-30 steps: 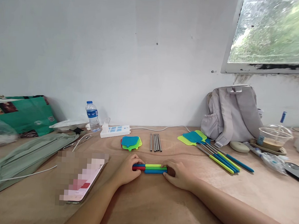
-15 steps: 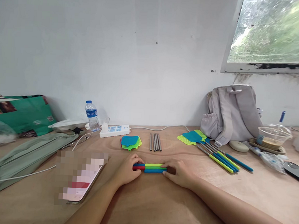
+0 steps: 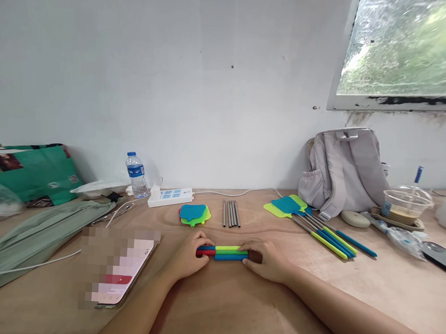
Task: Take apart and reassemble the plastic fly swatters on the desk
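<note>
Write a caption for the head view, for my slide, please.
Left grip and right grip hold opposite ends of grouped colored tubes, in front of metal rods.

The person's head has turned a hair to the right and tipped up slightly, so everything sits a bit farther left and lower in sight than half a second ago: the pale-framed glass window [image 3: 406, 52], the light grey fabric backpack [image 3: 325, 165], the bundle of blue, red, yellow and green tubes [image 3: 231, 253]. On the flat phone with a pinkish-white screen [image 3: 129, 267], the red patch, small a second ago, now shows as a wide bar.
</note>
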Tool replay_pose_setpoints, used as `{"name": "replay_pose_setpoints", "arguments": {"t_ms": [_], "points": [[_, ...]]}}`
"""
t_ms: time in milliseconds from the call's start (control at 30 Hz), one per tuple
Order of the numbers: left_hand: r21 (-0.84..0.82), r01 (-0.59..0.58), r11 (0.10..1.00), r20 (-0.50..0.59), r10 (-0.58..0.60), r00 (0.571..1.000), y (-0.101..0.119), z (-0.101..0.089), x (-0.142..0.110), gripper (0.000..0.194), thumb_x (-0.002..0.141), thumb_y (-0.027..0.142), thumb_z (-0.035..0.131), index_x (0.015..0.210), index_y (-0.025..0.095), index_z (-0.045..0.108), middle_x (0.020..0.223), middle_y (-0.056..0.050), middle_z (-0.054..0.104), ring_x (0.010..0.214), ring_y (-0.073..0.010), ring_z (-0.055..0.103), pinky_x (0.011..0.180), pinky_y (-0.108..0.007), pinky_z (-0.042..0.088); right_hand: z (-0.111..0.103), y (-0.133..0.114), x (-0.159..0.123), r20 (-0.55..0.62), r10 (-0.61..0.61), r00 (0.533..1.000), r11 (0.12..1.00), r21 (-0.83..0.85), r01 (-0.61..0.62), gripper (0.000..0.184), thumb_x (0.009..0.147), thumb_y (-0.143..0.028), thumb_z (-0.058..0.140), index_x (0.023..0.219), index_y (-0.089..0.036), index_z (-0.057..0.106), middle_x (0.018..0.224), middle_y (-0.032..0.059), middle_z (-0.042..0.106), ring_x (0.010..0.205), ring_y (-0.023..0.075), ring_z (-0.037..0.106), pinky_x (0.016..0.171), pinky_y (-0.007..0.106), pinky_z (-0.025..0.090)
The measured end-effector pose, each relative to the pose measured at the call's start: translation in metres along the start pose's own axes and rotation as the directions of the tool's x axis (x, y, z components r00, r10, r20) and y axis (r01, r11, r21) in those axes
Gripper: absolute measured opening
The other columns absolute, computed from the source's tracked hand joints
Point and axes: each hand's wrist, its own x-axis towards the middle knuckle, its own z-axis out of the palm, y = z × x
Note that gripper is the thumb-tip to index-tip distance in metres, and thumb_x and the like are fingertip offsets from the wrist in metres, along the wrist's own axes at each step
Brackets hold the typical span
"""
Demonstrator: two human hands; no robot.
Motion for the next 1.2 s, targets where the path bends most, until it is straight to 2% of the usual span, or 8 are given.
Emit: {"name": "replay_pose_setpoints", "arguments": {"t_ms": [200,400,467,567,667,767,1033,1200], "points": [[0.056,0.044,0.997,-0.044,-0.042,0.998,0.004,-0.005,-0.007,0.038,0.061,0.014,0.047,0.095,0.024,0.06,0.102,-0.002,0.052,0.096,-0.0197,0.05,0.086,-0.03,0.039,-0.005,-0.005,-0.003,-0.041,0.02,0.999,0.999,-0.04,-0.022,0.033,0.062,-0.022,0.062,0.095,-0.02,0.058,0.097,0.0062,0.058,0.085,0.0187,0.055,0.074,0.03,0.045],[0.046,0.227,0.973,-0.086,-0.223,0.971,0.001,0.004,-0.008,0.038,0.06,0.017,0.047,0.097,0.02,0.057,0.108,-0.005,0.05,0.103,-0.0232,0.046,0.093,-0.037,0.033,-0.003,0.0,-0.004,-0.004,0.064,0.998,0.998,-0.004,-0.064,0.02,0.066,-0.022,0.059,0.085,-0.019,0.055,0.066,-0.0013,0.056,0.058,0.012,0.051,0.053,0.023,0.042],[0.001,0.267,0.964,-0.112,-0.265,0.958,0.0,0.008,-0.006,0.037,0.062,0.018,0.045,0.097,0.019,0.056,0.11,-0.005,0.05,0.106,-0.0232,0.045,0.095,-0.038,0.031,-0.002,0.0,-0.003,-0.032,0.09,0.995,0.996,0.011,-0.089,0.017,0.069,-0.025,0.057,0.086,-0.019,0.055,0.071,0.0002,0.059,0.062,0.0134,0.053,0.058,0.025,0.044],[-0.123,0.343,0.931,-0.166,-0.36,0.918,0.001,0.012,-0.002,0.035,0.066,0.02,0.039,0.097,0.018,0.055,0.11,-0.006,0.051,0.108,-0.0218,0.045,0.094,-0.036,0.033,0.003,-0.002,-0.001,-0.144,0.217,0.965,0.971,0.129,-0.199,0.029,0.078,-0.034,0.049,0.102,-0.019,0.053,0.1,0.007,0.059,0.09,0.0191,0.055,0.08,0.034,0.044],[-0.256,0.38,0.889,-0.189,-0.432,0.882,0.002,0.013,0.001,0.033,0.068,0.02,0.032,0.094,0.017,0.054,0.111,-0.007,0.052,0.109,-0.0205,0.045,0.093,-0.035,0.035,0.016,-0.004,0.0,-0.199,0.415,0.888,0.877,0.349,-0.331,0.041,0.085,-0.042,0.034,0.119,-0.02,0.043,0.126,0.0081,0.046,0.116,0.0205,0.042,0.097,0.039,0.034],[-0.355,0.388,0.851,-0.223,-0.479,0.849,0.001,0.015,0.002,0.031,0.069,0.022,0.029,0.088,0.018,0.053,0.112,-0.007,0.052,0.109,-0.0204,0.045,0.092,-0.036,0.036,0.031,-0.006,0.001,-0.183,0.527,0.83,0.788,0.47,-0.397,0.049,0.086,-0.047,0.025,0.126,-0.022,0.037,0.134,0.0058,0.038,0.125,0.0199,0.031,0.103,0.043,0.026],[-0.415,0.407,0.814,-0.24,-0.529,0.814,-0.004,0.019,0.002,0.036,0.071,0.024,0.026,0.097,0.017,0.051,0.108,-0.007,0.054,0.106,-0.0203,0.046,0.089,-0.036,0.038,0.052,-0.014,0.005,-0.128,0.559,0.819,0.694,0.614,-0.377,0.059,0.086,-0.052,0.017,0.133,-0.017,0.029,0.14,0.0041,0.026,0.129,0.0161,0.022,0.107,0.039,0.02],[-0.402,0.375,0.835,-0.283,-0.503,0.817,-0.007,0.02,0.002,0.035,0.073,0.022,0.026,0.097,0.019,0.051,0.108,-0.006,0.055,0.108,-0.0201,0.046,0.084,-0.034,0.042,0.058,-0.012,0.007,-0.159,0.541,0.826,0.713,0.607,-0.35,0.056,0.087,-0.05,0.016,0.132,-0.02,0.031,0.14,0.0023,0.028,0.128,0.016,0.025,0.106,0.04,0.023]]}}
